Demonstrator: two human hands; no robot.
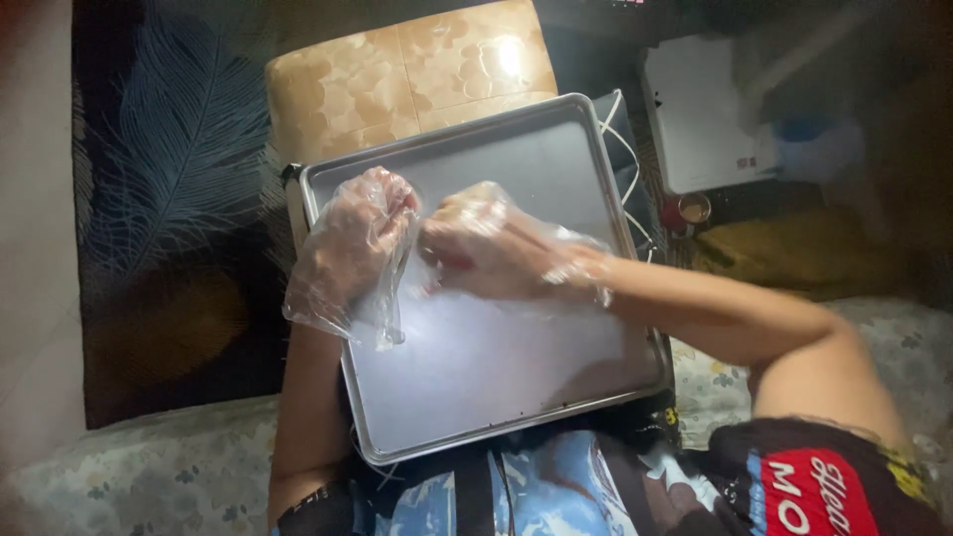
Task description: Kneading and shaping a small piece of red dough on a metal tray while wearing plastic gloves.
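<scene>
while both hands hover over a metal baking tray (556, 149) resting on the person's lap, each one wears a loose clear plastic glove. the left hand (359, 243) sits at the tray's left edge, fingers curled in, its glove (338, 303) hanging baggy past the wrist. the right hand (486, 248) lies just beside it toward the middle of the tray, fingers bent and pinching at the left glove's edge; whether it grips the plastic firmly i cannot tell. the tray's surface is bare and brightly lit near the hands. far beyond it stands a tan patterned stool (397, 69); a white cable (627, 179) runs along the tray's right rim, and a white box (700, 109) lies far right.
</scene>
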